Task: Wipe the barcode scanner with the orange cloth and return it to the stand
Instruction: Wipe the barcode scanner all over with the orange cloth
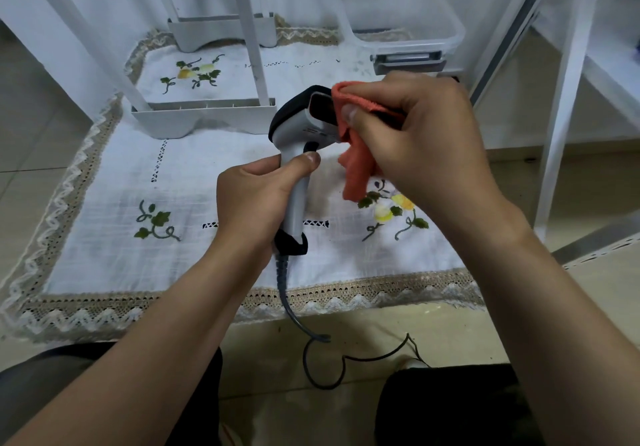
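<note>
I have the left grip (256,199) wrapped shut round the handle of the white pistol-shaped plastic barcode scanner with its black hood (301,126), thumb lying just under the dark trigger, so the head stands up above my left grip and clear of the worktop. My right grip (412,137) is pinched shut on the orange terry cloth (356,168), pressing a folded pad of it against the dark scan window, with the loose tail hanging below and to the inside of that grip.

To do this wipe well, I judge I should keep the left hold firm and low, off the trigger, and draw the cloth across the window and round the hood in short strokes, turning the scanner instead of stretching the right wrist. The grey coiled cable (287,293) trails down from under my left grip; it wants slack.

The scanner's body looks pale and smooth, the window glossy. I cannot pick out the stand for certain.
</note>
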`<action>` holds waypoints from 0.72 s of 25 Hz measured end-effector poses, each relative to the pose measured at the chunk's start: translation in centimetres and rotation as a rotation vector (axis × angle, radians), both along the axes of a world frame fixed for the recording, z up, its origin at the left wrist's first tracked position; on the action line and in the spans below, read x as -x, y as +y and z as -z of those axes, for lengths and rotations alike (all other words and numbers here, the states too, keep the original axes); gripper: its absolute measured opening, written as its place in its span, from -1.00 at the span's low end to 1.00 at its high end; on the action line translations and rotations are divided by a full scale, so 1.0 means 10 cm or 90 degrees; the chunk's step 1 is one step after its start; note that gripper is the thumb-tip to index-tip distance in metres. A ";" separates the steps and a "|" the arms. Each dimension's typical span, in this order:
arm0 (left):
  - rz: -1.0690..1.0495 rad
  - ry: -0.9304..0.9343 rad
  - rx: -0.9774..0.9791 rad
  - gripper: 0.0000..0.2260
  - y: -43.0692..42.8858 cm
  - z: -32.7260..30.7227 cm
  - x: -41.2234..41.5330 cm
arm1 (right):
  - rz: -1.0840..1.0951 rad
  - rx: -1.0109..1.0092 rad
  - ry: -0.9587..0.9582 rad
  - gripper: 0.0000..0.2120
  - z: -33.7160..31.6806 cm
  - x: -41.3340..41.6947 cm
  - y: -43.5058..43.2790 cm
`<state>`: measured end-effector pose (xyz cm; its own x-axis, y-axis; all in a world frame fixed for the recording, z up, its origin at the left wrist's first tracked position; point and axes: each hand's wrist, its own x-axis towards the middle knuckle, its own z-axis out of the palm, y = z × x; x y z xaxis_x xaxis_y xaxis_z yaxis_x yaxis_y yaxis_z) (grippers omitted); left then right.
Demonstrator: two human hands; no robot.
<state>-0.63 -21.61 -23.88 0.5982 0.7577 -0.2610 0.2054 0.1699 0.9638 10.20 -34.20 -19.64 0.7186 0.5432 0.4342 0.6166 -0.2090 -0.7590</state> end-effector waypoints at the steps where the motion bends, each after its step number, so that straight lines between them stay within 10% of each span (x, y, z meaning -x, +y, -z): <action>1: 0.003 -0.003 0.001 -0.84 -0.01 0.00 -0.01 | -0.006 0.009 -0.017 -0.81 0.01 0.04 0.03; 18: -0.004 -0.028 -0.011 -0.81 -0.04 0.00 -0.03 | 0.081 0.054 -0.152 -0.82 0.26 0.09 0.17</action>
<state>-0.38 -21.99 -23.87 0.6037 0.7660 -0.2211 0.1619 0.1537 0.9748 9.27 -32.50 -22.25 0.6657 0.4971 0.5566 0.7410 -0.3523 -0.5717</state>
